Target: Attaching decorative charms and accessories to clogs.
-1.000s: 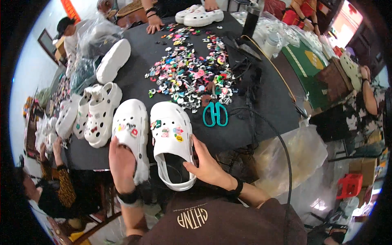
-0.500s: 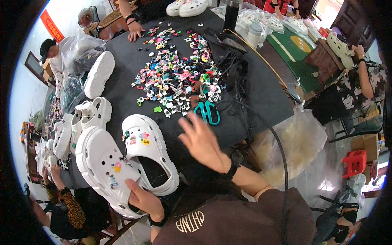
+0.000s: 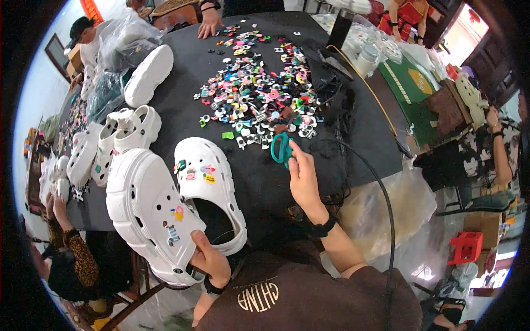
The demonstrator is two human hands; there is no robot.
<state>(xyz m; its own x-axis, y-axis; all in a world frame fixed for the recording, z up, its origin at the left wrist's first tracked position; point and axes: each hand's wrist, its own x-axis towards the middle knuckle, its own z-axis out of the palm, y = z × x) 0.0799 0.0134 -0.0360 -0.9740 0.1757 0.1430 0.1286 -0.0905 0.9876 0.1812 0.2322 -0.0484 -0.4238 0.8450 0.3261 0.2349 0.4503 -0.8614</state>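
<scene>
My left hand (image 3: 212,262) grips a white clog (image 3: 144,201) by its heel end, thumb on top, and holds it tilted. Two colourful charms sit in the clog's upper. Its mate, another white clog (image 3: 200,153) with several charms, lies on the dark table just to the right. At the front of the charm pile my right hand (image 3: 302,175) has its fingers closed on the teal loop handles of what look like scissors (image 3: 281,148). The far end of that tool is hard to make out against the loose charms (image 3: 259,102).
More white clogs (image 3: 144,126) stand to the left, beside a clear plastic bag (image 3: 124,41). A black cable (image 3: 381,190) runs across the right side. A dark bottle (image 3: 340,28) and a white cup (image 3: 366,58) stand far right. Another person's hand (image 3: 210,22) rests on the table's far edge.
My right hand, open and moving half a second ago, now holds the teal handles. The clog in my left hand has turned slightly, and the whole view has shifted.
</scene>
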